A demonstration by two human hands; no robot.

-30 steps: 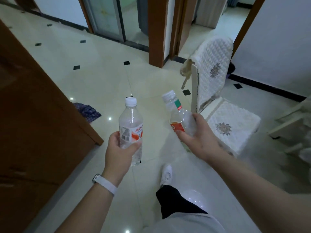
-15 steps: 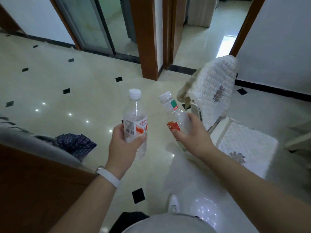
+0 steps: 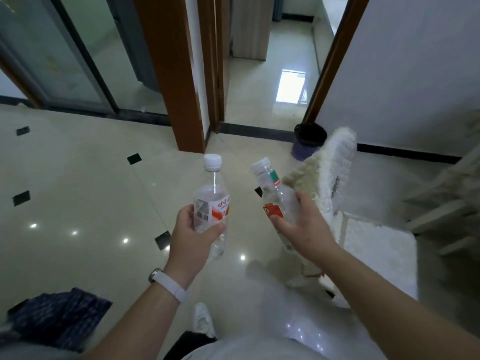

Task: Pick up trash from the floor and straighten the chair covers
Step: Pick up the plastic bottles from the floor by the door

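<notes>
Currently we've got one bottle per hand. Left hand has its fingers clamped round the middle of the left bottle, long axis near upright, white cap on top. Right hand has its fingers wrapped on the lower body of the right bottle, long axis tilted, neck leaning up and to the left. Both look empty or nearly so.

Key relation: the trash bin, dark liner, purple mesh wall, stands on the floor ahead and to the right, by the door frame, just behind the chair cover. Right hand is the nearer one; we'd judge it drops first, left follows across.

Labels: left bottle has a white-and-red wrap with red script and a barcode, script too blurred to read. Right bottle has a red label low down and a green-and-red band at the neck; no legible text.

Chair back cover looks rumpled and skewed, not yet straightened. Dark patterned cloth lies on the floor at lower left.
</notes>
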